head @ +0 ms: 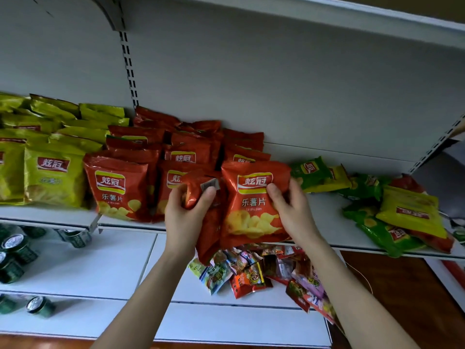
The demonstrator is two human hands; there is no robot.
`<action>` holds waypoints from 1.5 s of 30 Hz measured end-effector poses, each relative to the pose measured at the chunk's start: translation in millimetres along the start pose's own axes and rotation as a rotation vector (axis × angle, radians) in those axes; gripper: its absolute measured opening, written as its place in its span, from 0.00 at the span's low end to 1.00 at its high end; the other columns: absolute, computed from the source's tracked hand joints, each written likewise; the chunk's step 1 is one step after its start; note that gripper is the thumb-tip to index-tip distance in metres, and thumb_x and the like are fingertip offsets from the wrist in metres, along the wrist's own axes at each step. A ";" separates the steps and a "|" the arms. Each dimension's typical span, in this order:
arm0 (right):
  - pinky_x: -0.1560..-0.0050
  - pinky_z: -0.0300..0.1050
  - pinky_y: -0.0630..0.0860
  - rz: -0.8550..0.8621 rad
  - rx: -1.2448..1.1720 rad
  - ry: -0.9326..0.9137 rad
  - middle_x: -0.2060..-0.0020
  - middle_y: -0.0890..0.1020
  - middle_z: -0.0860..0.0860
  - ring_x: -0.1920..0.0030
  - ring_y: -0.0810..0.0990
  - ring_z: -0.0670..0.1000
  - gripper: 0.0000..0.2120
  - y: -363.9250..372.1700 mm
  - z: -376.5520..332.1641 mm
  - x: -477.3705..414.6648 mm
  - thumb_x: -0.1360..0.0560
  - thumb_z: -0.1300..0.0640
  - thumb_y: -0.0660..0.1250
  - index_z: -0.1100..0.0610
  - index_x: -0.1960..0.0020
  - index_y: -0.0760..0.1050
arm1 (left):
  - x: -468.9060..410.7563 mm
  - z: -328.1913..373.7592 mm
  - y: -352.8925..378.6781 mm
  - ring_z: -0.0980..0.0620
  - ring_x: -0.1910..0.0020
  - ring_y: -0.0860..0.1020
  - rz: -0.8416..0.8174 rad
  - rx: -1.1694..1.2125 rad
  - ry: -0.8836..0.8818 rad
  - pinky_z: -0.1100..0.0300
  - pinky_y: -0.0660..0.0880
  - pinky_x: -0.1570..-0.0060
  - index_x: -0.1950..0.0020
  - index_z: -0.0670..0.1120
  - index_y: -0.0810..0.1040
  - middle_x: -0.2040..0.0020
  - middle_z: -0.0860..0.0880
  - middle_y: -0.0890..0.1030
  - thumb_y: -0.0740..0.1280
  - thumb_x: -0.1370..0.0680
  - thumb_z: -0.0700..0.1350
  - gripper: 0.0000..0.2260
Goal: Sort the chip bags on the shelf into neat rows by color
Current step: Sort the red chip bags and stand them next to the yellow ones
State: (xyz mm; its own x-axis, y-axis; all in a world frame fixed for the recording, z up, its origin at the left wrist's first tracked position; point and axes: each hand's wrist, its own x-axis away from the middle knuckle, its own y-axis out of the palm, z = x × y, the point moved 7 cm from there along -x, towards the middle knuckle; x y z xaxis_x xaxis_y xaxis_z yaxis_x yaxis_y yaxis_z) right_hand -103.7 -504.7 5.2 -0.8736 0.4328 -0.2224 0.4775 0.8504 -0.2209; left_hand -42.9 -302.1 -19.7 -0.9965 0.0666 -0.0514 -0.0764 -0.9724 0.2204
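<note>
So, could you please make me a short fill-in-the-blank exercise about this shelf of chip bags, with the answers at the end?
1. The right hand grips a front-facing bag and the left hand grips a back-facing bag; both bags are ____ in colour.
2. The standing yellow bags are to the ____ of the standing red bags.
3. The mixed pile lies at the ____ end of the shelf.

Answers: red; left; right
</note>
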 end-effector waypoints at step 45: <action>0.54 0.29 0.74 -0.101 0.096 -0.183 0.54 0.79 0.42 0.53 0.77 0.36 0.06 47.7 -7.1 29.0 0.26 0.47 0.65 0.43 0.49 0.72 | 9.4 -27.6 9.9 0.53 0.44 0.79 -0.186 0.191 -0.237 0.54 0.77 0.49 0.35 0.54 0.72 0.42 0.50 0.81 0.60 0.30 0.67 0.28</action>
State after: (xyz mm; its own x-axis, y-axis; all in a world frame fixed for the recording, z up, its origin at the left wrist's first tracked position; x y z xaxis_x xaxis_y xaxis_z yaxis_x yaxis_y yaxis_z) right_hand -106.9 -449.5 -5.0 -0.8900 0.2780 -0.3615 0.4030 0.8505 -0.3380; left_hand -52.1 -317.2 -44.9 -0.9436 0.3107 0.1142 -0.2406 -0.8807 0.4081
